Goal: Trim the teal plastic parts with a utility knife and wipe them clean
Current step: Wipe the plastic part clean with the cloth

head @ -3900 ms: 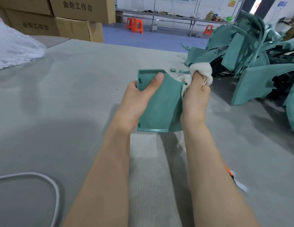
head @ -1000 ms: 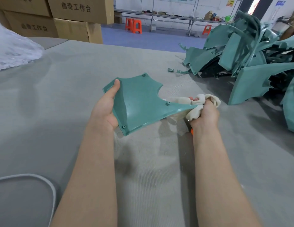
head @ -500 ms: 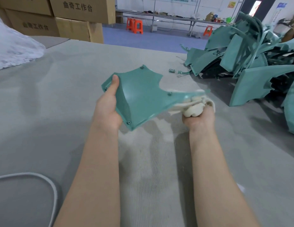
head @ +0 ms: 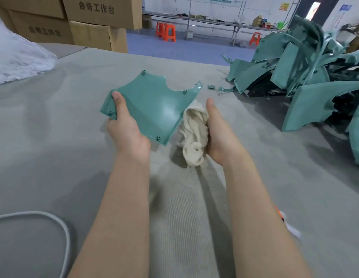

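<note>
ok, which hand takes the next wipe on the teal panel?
Right, likely. The right hand holds the cloth, bunched beside the right edge of the teal panel. The left hand grips its left corner, thumb on top, so it isn't free.

soft even light, warped edges

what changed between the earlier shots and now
The left hand tipped the teal part from upright to nearly flat. The right hand, cloth bunched in it, went from the part's top right corner to its right tip, then drew back beside the right edge. Same: left hand grips the part's left edge, right holds the cloth, the pile of teal parts has not moved.
</note>
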Demonstrator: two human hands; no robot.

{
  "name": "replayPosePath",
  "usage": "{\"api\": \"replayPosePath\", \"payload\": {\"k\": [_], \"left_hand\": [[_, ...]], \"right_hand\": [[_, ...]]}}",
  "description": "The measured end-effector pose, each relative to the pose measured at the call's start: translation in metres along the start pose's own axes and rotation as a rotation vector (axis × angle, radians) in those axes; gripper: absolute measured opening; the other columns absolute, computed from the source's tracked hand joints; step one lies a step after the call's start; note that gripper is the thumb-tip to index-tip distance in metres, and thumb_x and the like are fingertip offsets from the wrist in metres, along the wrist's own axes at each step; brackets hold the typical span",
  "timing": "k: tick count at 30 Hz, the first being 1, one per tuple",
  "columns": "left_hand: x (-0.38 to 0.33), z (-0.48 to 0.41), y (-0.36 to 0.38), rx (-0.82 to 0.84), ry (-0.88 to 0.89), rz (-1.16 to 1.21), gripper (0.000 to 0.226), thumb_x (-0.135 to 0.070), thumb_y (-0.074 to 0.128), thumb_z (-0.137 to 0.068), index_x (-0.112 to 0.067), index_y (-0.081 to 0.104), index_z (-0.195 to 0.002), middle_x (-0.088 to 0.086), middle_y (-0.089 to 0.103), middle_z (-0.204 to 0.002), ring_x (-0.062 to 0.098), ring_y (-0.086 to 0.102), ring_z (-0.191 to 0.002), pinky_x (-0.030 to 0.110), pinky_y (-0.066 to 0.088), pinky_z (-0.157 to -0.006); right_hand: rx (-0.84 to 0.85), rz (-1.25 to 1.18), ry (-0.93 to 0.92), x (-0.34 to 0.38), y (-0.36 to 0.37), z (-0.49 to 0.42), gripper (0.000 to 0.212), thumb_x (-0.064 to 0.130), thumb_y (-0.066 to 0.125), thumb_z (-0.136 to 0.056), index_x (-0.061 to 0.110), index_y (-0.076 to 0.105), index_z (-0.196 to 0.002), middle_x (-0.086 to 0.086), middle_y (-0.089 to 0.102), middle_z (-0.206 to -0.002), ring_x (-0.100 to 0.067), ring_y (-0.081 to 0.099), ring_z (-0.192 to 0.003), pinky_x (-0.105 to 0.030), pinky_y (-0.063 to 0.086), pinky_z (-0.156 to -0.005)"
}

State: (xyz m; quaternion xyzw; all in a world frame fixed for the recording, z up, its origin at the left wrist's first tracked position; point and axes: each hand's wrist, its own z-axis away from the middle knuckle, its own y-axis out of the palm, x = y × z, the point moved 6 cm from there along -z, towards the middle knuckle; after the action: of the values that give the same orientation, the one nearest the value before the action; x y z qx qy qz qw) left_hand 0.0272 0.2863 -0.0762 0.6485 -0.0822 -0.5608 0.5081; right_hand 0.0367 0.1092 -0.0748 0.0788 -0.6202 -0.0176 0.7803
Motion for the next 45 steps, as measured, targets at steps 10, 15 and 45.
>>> {"api": "replayPosePath", "payload": {"k": [10,15,45], "left_hand": [[0.011,0.004,0.009,0.045,-0.064,0.061,0.035,-0.038,0.053,-0.097,-0.008,0.063,-0.112,0.008,0.071,-0.111,0.023,0.07,-0.096,0.039,0.058,-0.08],[0.017,0.009,0.01,0.003,-0.045,-0.034,0.026,-0.036,0.057,-0.095,-0.012,0.063,-0.096,0.002,0.072,-0.093,0.016,0.071,-0.078,0.029,0.057,-0.064],[0.029,0.027,0.037,0.395,-0.133,-0.202,0.027,-0.009,0.06,-0.093,-0.005,0.06,-0.119,0.007,0.07,-0.106,0.019,0.07,-0.091,0.032,0.058,-0.075]], "right_hand": [[-0.349,0.406,-0.458,0.012,0.02,0.006,0.051,0.031,0.044,-0.103,0.022,0.035,-0.053,0.01,0.037,-0.046,-0.007,0.035,-0.049,-0.026,0.027,-0.051],[-0.583,0.814,-0.575,0.016,0.014,0.013,0.052,0.042,0.033,-0.104,0.015,0.049,-0.063,-0.014,0.061,-0.073,-0.033,0.052,-0.072,-0.035,0.028,-0.061],[-0.321,0.135,-0.211,-0.005,-0.011,-0.01,0.016,0.008,0.063,-0.089,0.017,0.054,-0.08,-0.014,0.066,-0.091,-0.031,0.066,-0.09,-0.047,0.053,-0.089]]}}
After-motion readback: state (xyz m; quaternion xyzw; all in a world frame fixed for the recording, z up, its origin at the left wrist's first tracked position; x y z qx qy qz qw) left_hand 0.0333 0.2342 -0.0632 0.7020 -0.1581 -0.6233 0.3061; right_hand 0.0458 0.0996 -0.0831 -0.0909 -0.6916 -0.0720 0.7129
